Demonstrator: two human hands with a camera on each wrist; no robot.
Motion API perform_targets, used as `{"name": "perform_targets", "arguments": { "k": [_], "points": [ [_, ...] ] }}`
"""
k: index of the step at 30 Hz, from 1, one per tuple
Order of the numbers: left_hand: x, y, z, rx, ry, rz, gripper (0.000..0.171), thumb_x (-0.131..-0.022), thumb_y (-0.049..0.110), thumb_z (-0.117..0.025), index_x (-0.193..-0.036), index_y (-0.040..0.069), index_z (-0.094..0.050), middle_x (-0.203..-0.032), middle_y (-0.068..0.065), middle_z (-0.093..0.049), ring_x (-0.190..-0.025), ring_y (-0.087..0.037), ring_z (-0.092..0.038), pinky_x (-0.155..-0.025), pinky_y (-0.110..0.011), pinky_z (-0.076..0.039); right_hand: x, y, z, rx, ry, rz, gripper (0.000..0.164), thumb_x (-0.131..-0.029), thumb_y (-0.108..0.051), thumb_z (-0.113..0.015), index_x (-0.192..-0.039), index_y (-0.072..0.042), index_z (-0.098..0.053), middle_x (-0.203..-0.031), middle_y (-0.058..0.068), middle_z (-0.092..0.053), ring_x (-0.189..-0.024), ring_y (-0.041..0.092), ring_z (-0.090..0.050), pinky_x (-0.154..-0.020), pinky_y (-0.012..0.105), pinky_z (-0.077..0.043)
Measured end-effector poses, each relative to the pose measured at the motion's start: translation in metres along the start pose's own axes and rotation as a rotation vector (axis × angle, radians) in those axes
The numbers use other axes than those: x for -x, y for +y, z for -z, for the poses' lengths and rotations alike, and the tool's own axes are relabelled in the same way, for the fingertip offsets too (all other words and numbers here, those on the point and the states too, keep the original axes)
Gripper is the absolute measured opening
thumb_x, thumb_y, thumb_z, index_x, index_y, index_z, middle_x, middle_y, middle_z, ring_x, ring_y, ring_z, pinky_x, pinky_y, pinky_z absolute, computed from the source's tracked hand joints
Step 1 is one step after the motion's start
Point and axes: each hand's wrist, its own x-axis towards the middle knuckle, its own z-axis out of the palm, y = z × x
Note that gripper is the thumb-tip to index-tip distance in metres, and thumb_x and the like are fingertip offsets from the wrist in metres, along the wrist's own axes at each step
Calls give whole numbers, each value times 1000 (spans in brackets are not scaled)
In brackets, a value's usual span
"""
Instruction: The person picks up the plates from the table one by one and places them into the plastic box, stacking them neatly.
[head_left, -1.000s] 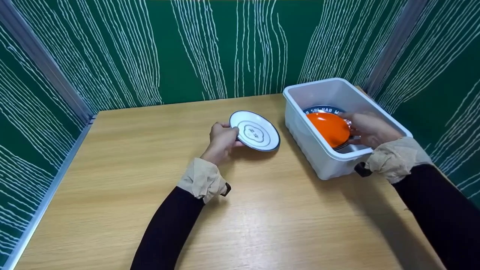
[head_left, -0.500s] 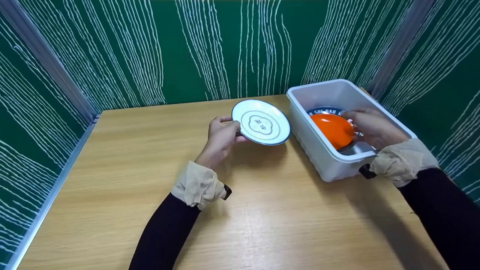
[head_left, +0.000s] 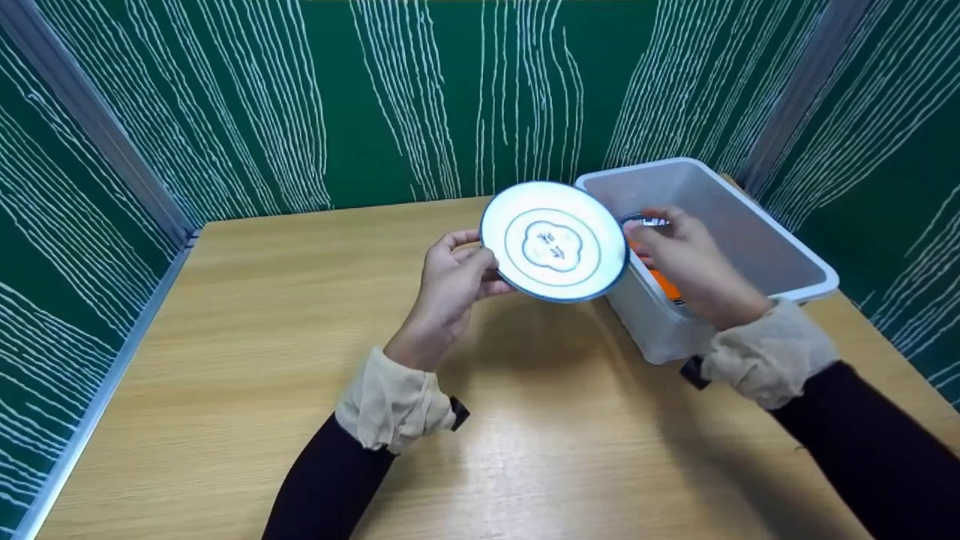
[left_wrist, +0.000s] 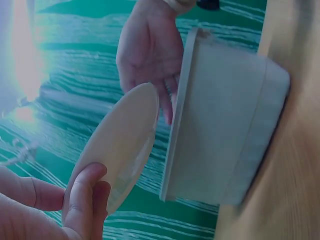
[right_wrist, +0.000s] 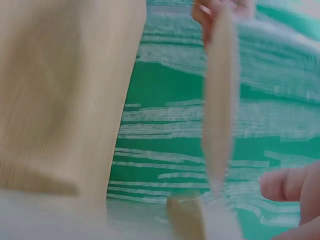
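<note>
My left hand (head_left: 454, 281) pinches the left rim of a white plate (head_left: 555, 240) with a blue edge and a printed centre. The plate is raised above the table, tilted, and overlaps the tub's left side in the head view. Over the white plastic tub (head_left: 765, 225) is my right hand (head_left: 690, 259), close to the plate's right edge. The right wrist view shows its thumb (right_wrist: 287, 185) apart from the blurred plate (right_wrist: 220, 100). Inside the tub lies an orange plate (head_left: 664, 287), mostly hidden by the hand and the white plate; a dark-rimmed plate (head_left: 645, 220) barely shows.
The tub stands at the back right of the wooden table (head_left: 262, 337). Green panels (head_left: 390, 97) with white wavy lines rise behind the table and on both sides, joined by grey corner posts (head_left: 795, 82).
My left hand has lifted the white plate and brought it right, towards the tub. My right hand has left the orange plate's right edge and moved left, towards the white plate.
</note>
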Motion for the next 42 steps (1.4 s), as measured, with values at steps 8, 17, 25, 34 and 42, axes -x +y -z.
{"name": "perform_targets", "arguments": {
  "k": [8,17,25,34,42],
  "points": [
    [22,3,-3,25,-53,-53,40,-97,-3,-60,-133,6,-46,-109,-18,-73,-84,-30,-74,-76,-38,-64,20,1,-31,125,145,225,76,-102,-50,-55,-163,-16,-23,-163,10,-33,-141,29,-38,-121,45,-33],
    [31,1,-3,52,-103,-74,39,-98,-1,-60,-134,5,-44,-113,-19,-71,-85,-29,-73,-77,-38,-64,25,0,-36,-419,38,144,58,-110,-18,-44,-163,-14,-21,-152,12,-43,-123,28,-60,-100,28,-53],
    [27,-3,0,83,-177,-47,42,-98,-2,-57,-136,2,-42,-118,-21,-69,-90,-29,-73,-82,-41,-63,25,1,-29,-560,15,133,54,-110,-13,-41,-160,-4,-22,-146,17,-44,-123,20,-61,-98,25,-54],
    [23,0,9,53,-181,-25,34,-101,4,-58,-133,2,-47,-121,-19,-65,-87,-24,-71,-78,-37,-64,20,6,-1,-674,76,93,56,-110,-13,-42,-161,-8,-21,-143,12,-46,-110,15,-66,-91,23,-57],
    [19,3,14,45,-172,-15,28,-102,5,-57,-129,2,-50,-122,-19,-62,-90,-26,-69,-75,-35,-64,14,18,32,-858,161,63,59,-109,-11,-45,-163,-17,-21,-150,9,-44,-119,16,-62,-98,24,-54]
  ]
}}
